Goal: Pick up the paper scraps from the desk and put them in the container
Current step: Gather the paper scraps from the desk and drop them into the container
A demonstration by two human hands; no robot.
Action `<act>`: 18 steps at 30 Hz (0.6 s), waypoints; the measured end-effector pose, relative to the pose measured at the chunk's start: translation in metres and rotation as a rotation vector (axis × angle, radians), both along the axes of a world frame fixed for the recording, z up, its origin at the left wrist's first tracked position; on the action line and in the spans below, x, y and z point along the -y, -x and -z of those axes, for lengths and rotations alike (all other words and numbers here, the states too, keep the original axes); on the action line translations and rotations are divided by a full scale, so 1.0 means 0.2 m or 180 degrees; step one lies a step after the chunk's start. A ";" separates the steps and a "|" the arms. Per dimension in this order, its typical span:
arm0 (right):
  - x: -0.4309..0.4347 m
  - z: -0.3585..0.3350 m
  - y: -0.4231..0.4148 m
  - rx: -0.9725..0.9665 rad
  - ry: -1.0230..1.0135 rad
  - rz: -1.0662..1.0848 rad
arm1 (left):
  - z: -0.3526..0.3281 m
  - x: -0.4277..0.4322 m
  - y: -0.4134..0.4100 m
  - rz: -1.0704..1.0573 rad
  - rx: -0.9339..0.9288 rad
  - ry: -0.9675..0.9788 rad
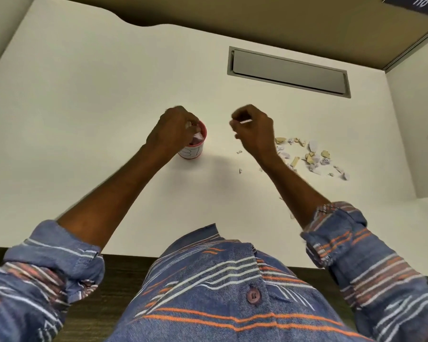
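Right hand (253,128): fingers curled inward, thumb and fingertips pinched on a thin white paper scrap (245,121) seen edge-on; the hand is raised above the desk (89,90), between the container and the heap of scraps. Left hand (174,128): fingers bunched and pointing down into the mouth of the container (192,146), closed around white paper at the rim; how much it holds cannot be told, since the fingers hide it.

Container: a small red cup with a white label bearing drawn numerals, upright near the middle of the desk, already holding pale scraps visible beside the left fingers.

Loose paper scraps (311,156): a scattered heap of white, lilac and tan pieces lying toward the right edge of the desk, just beside the right wrist. A few tiny stray bits (239,152) lie between the container and the heap, and more lie along the right forearm toward the near edge.

Desk: plain white top with a grey recessed cable hatch (289,71) set near its far edge. Both forearms are bare, the blue striped shirt sleeves (336,233) rolled up and reaching over the near edge.
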State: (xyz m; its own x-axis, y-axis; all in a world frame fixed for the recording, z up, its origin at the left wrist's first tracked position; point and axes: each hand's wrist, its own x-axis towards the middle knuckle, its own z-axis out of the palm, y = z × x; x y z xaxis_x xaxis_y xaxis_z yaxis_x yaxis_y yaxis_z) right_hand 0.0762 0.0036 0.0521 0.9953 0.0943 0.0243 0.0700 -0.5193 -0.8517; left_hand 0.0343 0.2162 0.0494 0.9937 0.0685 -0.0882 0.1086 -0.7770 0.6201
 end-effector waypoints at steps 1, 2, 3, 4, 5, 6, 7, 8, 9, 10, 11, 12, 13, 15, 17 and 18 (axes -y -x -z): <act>0.10 0.03 0.02 0.0003 0.0072 0.0066 | 0.00 0.01 -0.01 0.0029 -0.0055 -0.0038; 0.20 0.07 0.04 -0.0019 0.0172 0.0133 | 0.00 0.01 -0.01 0.0050 -0.0097 -0.0088; 0.31 0.11 0.07 -0.0050 0.0248 0.0219 | 0.00 0.02 -0.02 0.0081 -0.0115 -0.0166; 0.42 0.15 0.10 -0.0083 0.0312 0.0323 | 0.01 0.04 -0.03 0.0141 -0.0142 -0.0279; 0.53 0.18 0.13 -0.0114 0.0399 0.0425 | 0.01 0.05 -0.03 0.0211 -0.0188 -0.0401; 0.64 0.21 0.17 -0.0140 0.0529 0.0511 | 0.01 0.06 -0.03 0.0269 -0.0265 -0.0512; 0.74 0.23 0.21 -0.0164 0.0686 0.0587 | 0.02 0.07 -0.04 0.0305 -0.0358 -0.0599; 0.83 0.26 0.25 -0.0191 0.0813 0.0651 | 0.03 0.08 -0.05 0.0323 -0.0447 -0.0688; 0.92 0.27 0.29 -0.0226 0.0900 0.0720 | 0.04 0.08 -0.06 0.0330 -0.0523 -0.0785; 1.00 0.29 0.33 -0.0275 0.0931 0.0793 | 0.05 0.09 -0.07 0.0333 -0.0567 -0.0888; 1.07 0.29 0.36 -0.0334 0.0946 0.0864 | 0.05 0.09 -0.09 0.0339 -0.0622 -0.0992; 1.13 0.29 0.40 -0.0426 0.0978 0.0929 | 0.05 0.10 -0.10 0.0363 -0.0662 -0.1092; 1.19 0.29 0.43 -0.0584 0.1019 0.0971 | 0.05 0.11 -0.10 0.0391 -0.0680 -0.1182; 1.30 0.26 0.48 -0.1010 0.1039 0.0944 | 0.05 0.13 -0.10 0.0432 -0.0637 -0.1338; 1.39 0.22 0.54 -0.1340 0.1000 0.0897 | 0.06 0.14 -0.10 0.0452 -0.0590 -0.1427; 1.43 0.21 0.58 -0.1428 0.1008 0.0889 | 0.06 0.14 -0.09 0.0455 -0.0575 -0.1442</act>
